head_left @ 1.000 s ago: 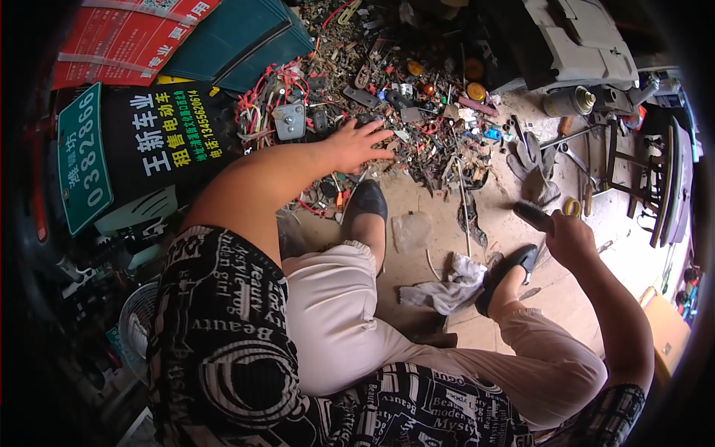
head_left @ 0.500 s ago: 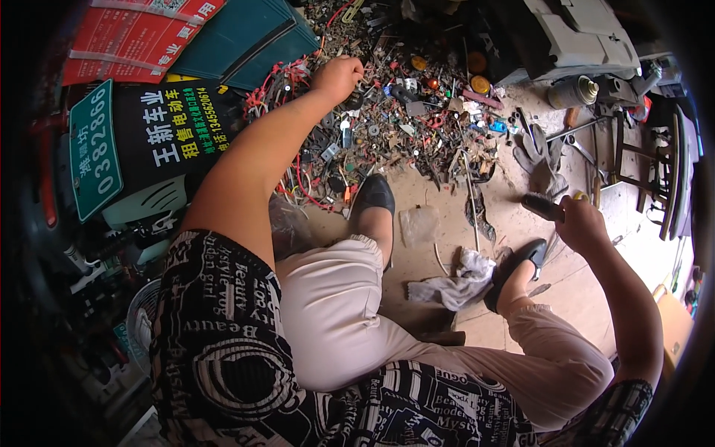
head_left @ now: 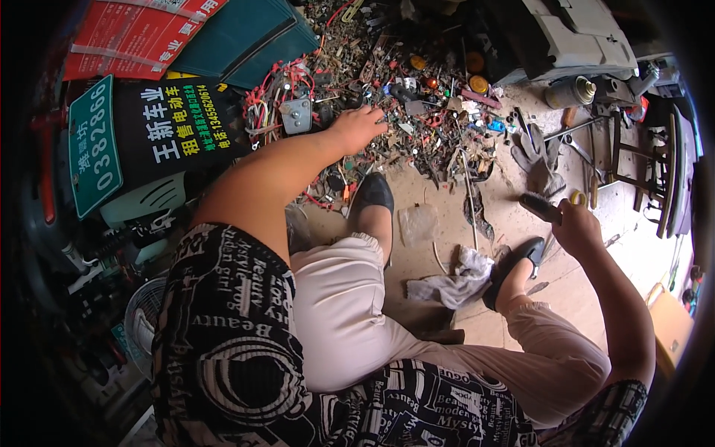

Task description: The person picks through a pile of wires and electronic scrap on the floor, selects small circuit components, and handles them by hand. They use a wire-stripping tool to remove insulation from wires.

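My left hand reaches over a heap of small scrap parts on the floor. Its fingers are loosely bent and a little apart, and I see nothing in them. Left of that hand, a grey metal plate with holes lies on the heap by a tangle of red wires. On the other side, my right hand grips a dark brush, its head pointing left above the floor. A yellow ring-shaped thing shows just beyond the right hand.
Grey gloves, wrenches and a spray can lie at the right. A white rag sits between my feet. A black signboard and a green box border the left; a grey-white case stands at the back.
My left hand has moved right and nearer across the heap, its forearm now lower. The metal plate has come into view. My right hand with the brush is nearly still.
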{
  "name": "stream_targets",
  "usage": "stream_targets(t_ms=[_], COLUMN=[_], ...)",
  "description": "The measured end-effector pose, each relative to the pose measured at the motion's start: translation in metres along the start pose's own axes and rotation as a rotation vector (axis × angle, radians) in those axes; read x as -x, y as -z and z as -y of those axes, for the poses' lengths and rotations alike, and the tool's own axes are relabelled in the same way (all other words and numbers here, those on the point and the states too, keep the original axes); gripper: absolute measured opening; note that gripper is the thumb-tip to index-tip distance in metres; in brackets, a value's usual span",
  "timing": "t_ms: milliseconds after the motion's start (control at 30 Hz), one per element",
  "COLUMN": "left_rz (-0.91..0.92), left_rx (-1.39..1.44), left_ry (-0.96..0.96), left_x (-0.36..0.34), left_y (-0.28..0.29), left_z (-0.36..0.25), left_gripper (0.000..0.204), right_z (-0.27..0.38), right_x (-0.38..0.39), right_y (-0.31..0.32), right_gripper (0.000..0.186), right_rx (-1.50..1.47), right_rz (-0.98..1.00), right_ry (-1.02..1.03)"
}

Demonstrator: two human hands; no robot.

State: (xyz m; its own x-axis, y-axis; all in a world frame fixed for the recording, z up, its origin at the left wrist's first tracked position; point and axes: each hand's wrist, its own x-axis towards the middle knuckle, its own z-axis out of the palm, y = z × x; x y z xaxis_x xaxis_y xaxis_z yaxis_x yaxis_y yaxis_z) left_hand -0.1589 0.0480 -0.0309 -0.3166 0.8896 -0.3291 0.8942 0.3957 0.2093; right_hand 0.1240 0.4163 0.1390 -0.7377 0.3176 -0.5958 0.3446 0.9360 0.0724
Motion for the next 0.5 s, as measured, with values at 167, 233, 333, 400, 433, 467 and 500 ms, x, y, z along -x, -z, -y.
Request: stream_targets(t_ms=[167, 233, 333, 400, 433, 467, 500], left_rz=[0.172, 0.021, -0.130, -0.114, -0.101, -0.092, -0.060], left_rx=[-0.251, -0.247, -0.238, -0.118, 0.005, 0.107, 0.056], left_ry=[0.154, 0.316, 0.355, 0.234, 0.110, 0.035, -0.038], left_x=[-0.012, -0.012, -0.004, 0.007, 0.015, 0.006, 0.009], left_y=[0.015, 0.020, 0.026, 0.016, 0.013, 0.007, -0.002], left_z=[0.026, 0.041, 0.053, 0.048, 0.043, 0.028, 0.022], left_gripper=[0.025, 0.025, 0.021, 0.018, 0.015, 0.012, 0.016], right_z=[0.001, 0.002, 0.003, 0.004, 0.005, 0.000, 0.000], right_x=[-0.001, -0.002, -0.003, -0.006, -0.008, -0.001, -0.002], right_y=[-0.001, -0.001, 0.000, -0.002, -0.003, 0.004, 0.004], right_gripper=[0.019, 0.019, 0.019, 0.018, 0.018, 0.018, 0.019], right_rx=[0.016, 0.016, 0.010, 0.009, 0.003, 0.011, 0.000], right_rz=[0.024, 0.035, 0.019, 0.020, 0.020, 0.020, 0.025], right_ry=[-0.013, -0.022, -0.018, -0.009, -0.002, -0.044, -0.053])
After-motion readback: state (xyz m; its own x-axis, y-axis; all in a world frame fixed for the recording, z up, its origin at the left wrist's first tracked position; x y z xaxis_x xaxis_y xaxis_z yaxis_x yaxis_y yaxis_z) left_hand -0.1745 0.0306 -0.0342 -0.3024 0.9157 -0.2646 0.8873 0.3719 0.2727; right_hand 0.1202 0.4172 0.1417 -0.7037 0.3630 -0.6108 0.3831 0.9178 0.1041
